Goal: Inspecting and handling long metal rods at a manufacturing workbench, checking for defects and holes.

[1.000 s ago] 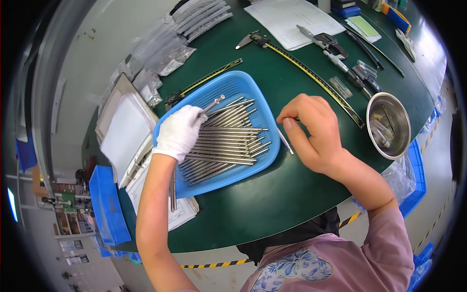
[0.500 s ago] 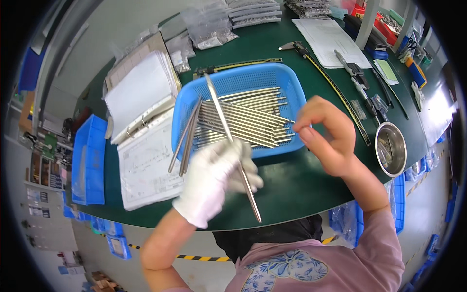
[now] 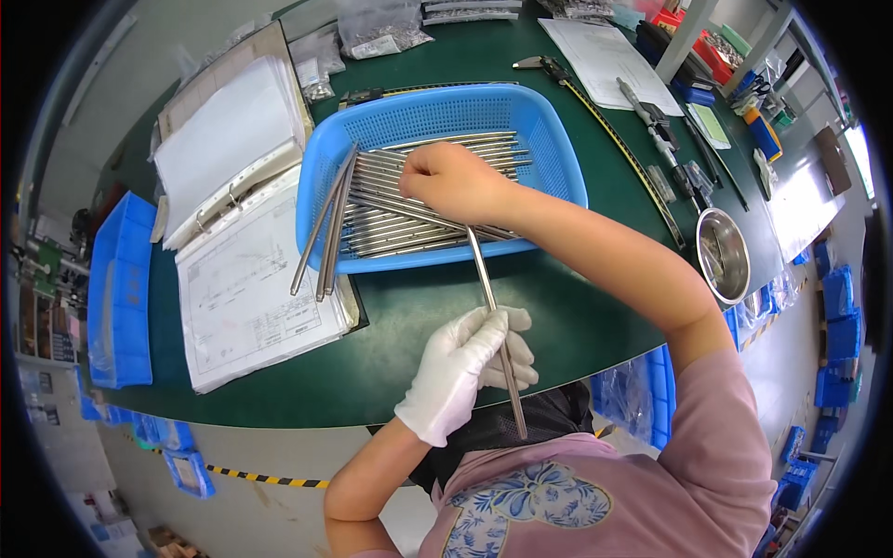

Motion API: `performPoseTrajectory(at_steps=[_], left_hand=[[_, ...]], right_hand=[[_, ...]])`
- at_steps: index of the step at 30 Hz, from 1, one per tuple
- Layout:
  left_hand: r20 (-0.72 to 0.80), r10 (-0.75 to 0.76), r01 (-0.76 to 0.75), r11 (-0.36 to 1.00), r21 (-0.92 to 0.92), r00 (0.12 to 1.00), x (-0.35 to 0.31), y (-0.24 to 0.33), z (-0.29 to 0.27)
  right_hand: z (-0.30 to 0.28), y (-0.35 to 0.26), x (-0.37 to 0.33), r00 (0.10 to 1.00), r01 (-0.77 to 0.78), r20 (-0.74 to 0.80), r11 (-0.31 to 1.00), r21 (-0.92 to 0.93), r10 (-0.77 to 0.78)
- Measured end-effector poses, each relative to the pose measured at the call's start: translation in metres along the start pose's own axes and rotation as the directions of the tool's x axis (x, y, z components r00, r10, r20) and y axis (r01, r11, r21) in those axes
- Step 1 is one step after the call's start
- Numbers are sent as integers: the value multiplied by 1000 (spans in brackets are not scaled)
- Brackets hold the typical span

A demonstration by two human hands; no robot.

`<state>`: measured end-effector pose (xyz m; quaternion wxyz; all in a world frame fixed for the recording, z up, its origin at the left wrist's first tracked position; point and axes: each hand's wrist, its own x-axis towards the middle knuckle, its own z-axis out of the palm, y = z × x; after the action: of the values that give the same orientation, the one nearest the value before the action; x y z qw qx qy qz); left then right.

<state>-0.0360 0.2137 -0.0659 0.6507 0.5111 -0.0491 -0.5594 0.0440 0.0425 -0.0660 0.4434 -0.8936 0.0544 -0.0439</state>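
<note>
In a white glove, my left hand (image 3: 453, 369) is closed round a slim shiny metal rod (image 3: 482, 276). The rod slants in front of the basket, its far end passing behind my right forearm. My bare right hand (image 3: 458, 184) is above the blue perforated basket (image 3: 564, 167), fingers curled by the rods; whatever the fingertips hold is hidden. Many similar metal rods (image 3: 395, 240) lie crosswise in the basket. Several more rods (image 3: 335, 223) lean over its left rim, near ends sticking out.
On the left lie an open ring binder (image 3: 233, 139) with drawings and a blue bin (image 3: 124, 288). To the right are a long caliper (image 3: 614, 135), a micrometer (image 3: 660, 139) and a steel bowl (image 3: 723, 256). Bags of small parts (image 3: 386, 33) line the back.
My right hand has swung left from the basket's right edge to above the rods. My left hand has come nearer to me and rightward with the rod. The view has shifted.
</note>
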Motion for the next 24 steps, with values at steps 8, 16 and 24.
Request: performPoseTrajectory(at_steps=[8,16,24], left_hand=[[57,-93,96,994,-43,994,-39,-23,-7],[117,16,17,961,-277,993,-44,-27,-5],[278,40,77,914,-398,960,-43,-31,-12]], right_hand=[[-8,2,8,980,20,-190,977,-213,-61],[-29,-8,4,866,297,-366,939,-174,-342],[-42,-9,-64,890,399,-339,879,259,-304]])
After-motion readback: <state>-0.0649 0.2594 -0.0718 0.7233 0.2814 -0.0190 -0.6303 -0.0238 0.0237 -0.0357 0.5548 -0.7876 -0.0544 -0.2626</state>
